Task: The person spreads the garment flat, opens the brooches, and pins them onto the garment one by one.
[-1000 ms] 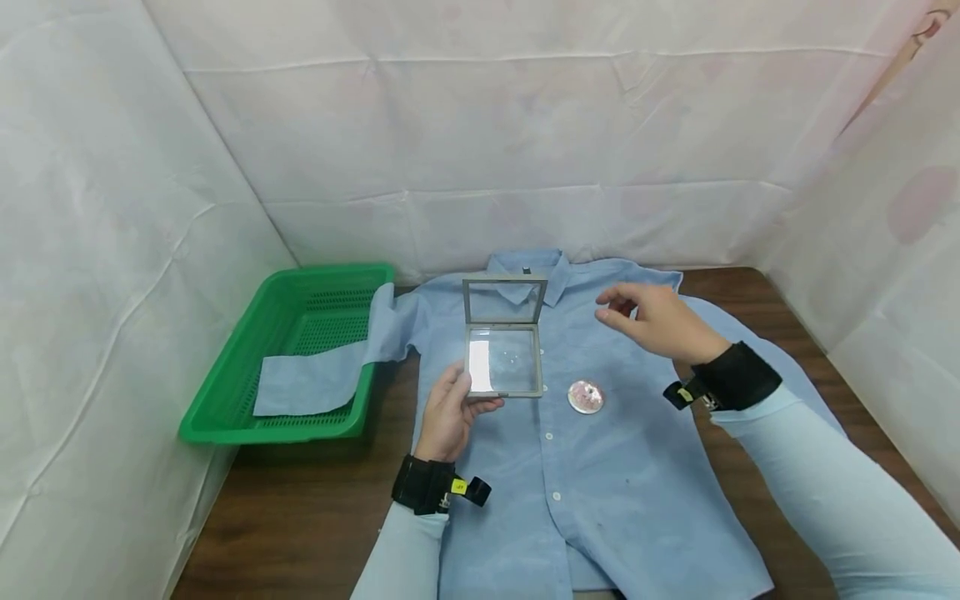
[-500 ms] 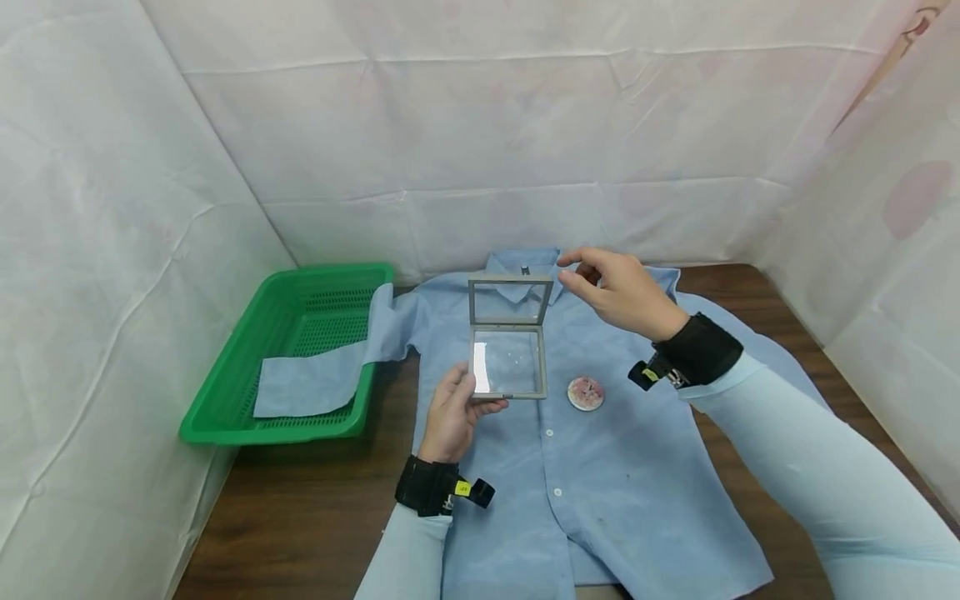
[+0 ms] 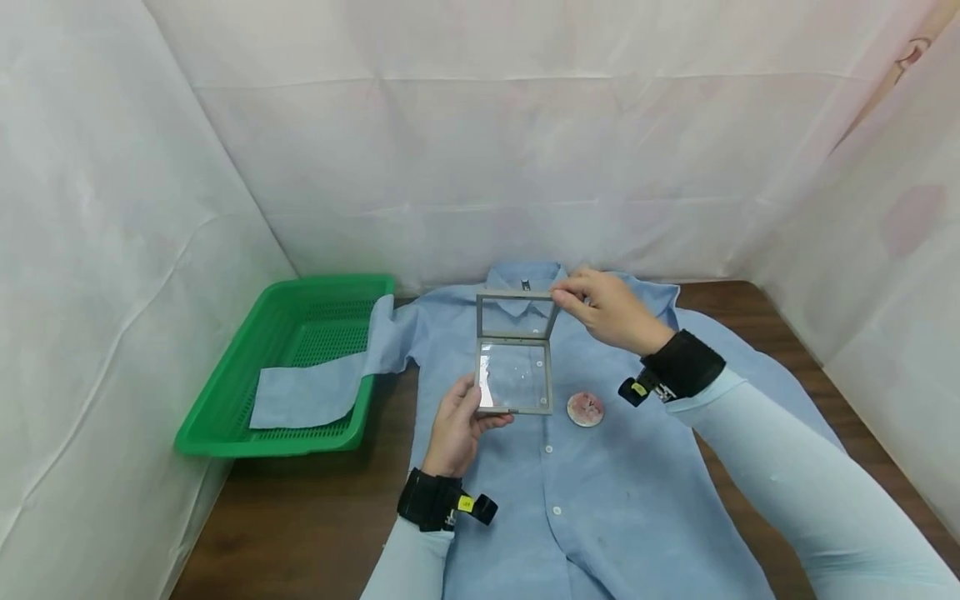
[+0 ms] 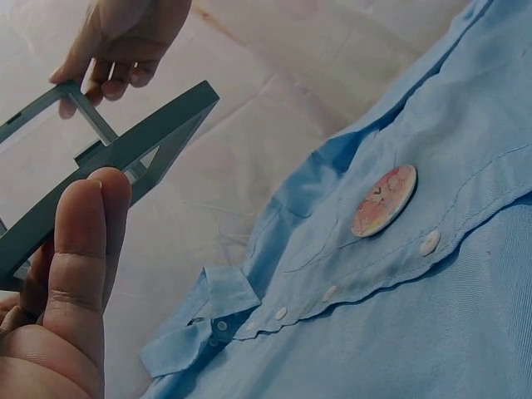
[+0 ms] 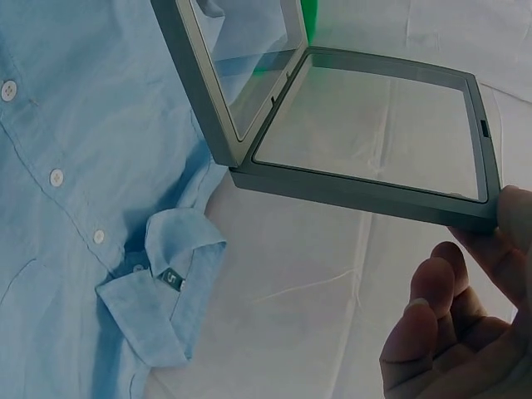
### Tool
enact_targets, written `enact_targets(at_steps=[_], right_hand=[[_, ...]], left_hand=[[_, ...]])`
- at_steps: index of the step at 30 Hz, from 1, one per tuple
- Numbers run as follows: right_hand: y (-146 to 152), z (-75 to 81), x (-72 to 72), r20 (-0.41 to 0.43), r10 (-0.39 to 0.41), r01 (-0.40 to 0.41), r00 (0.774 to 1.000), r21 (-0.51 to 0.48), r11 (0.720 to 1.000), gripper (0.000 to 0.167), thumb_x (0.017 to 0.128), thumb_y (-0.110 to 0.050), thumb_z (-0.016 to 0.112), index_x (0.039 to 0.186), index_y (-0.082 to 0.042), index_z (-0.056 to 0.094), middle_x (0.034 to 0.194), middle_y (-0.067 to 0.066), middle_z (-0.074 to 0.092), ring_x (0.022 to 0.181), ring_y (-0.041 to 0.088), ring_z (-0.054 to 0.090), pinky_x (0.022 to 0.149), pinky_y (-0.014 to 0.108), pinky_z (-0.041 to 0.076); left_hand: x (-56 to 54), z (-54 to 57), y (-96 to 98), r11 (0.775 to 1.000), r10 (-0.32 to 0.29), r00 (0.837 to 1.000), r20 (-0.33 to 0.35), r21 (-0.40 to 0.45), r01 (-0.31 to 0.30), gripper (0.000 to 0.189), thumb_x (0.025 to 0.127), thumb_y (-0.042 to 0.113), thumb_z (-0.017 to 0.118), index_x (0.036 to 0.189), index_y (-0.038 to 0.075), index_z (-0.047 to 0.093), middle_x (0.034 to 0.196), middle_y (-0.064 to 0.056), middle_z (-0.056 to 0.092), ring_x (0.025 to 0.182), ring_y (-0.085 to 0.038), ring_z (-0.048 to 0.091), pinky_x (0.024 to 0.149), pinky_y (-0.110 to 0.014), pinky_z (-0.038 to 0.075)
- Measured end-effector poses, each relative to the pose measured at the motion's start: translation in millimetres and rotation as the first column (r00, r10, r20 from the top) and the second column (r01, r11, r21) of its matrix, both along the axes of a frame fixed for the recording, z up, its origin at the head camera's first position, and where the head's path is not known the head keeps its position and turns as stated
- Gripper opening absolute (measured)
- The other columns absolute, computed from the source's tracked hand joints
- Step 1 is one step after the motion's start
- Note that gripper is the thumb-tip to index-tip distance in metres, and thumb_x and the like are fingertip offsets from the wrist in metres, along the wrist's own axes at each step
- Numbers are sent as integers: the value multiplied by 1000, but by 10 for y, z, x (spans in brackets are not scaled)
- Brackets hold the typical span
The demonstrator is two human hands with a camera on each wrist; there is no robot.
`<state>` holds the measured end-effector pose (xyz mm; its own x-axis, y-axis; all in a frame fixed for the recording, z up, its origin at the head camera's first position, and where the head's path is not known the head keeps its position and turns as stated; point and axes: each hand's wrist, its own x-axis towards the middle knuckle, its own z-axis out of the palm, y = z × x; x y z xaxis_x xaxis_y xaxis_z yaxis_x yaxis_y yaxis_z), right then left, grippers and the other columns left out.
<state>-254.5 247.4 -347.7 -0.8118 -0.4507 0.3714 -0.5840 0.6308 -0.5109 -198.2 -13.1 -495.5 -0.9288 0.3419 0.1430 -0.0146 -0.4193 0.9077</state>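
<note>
A hinged square case [image 3: 513,379] with grey frames and clear panels stands unfolded over the shirt. My left hand [image 3: 456,425] grips its lower half at the bottom left corner, the thumb along the edge of the grey frame [image 4: 125,148] in the left wrist view. At the lid's upper right corner, my right hand [image 3: 617,312] pinches the frame between thumb and forefinger; the other fingers [image 5: 432,283] curl below it in the right wrist view. A round pink-patterned badge [image 3: 585,409] lies on the shirt front, right of the button line.
A light blue shirt [image 3: 637,492] is spread over the dark wooden table [image 3: 300,517], collar toward the back. One sleeve [image 3: 307,392] reaches into a green plastic basket [image 3: 202,442] at the left. White cloth walls [image 3: 465,150] enclose the back and sides.
My right hand has come left to the case lid and now pinches its upper right corner. The left hand has shifted the case slightly right. The badge stays put on the shirt.
</note>
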Motion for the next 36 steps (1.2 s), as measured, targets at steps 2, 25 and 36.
enact_targets(at_steps=[2, 25, 36], right_hand=[[-13, -40, 10, 4, 9, -9, 1000, -5, 1000, 29, 102, -24, 50, 116, -6, 68, 95, 3, 57, 77, 17, 47, 68, 35, 40], [38, -47, 301, -22, 24, -23, 999, 21, 1000, 23, 100, -24, 54, 109, -11, 71, 100, -2, 59, 76, 12, 48, 64, 31, 41], [-69, -75, 473, -125, 136, -126, 983, 81, 989, 11, 95, -20, 63, 101, -16, 71, 92, -10, 55, 70, 7, 46, 57, 24, 40]], left_hand=[[30, -30, -10, 1000, -4, 1000, 3, 0, 4, 41, 107, 23, 32, 142, 0, 36, 119, -28, 58, 85, -25, 68, 73, -32, 57], [18, -20, 27, 997, -2, 998, 56, 80, -3, 43, 107, 26, 34, 142, 1, 35, 84, -10, 59, 75, -24, 69, 72, -34, 57], [10, 31, 18, 999, -14, 1000, 9, 30, 14, 53, 107, 39, 23, 142, 2, 39, 117, -22, 62, 82, -24, 70, 73, -33, 57]])
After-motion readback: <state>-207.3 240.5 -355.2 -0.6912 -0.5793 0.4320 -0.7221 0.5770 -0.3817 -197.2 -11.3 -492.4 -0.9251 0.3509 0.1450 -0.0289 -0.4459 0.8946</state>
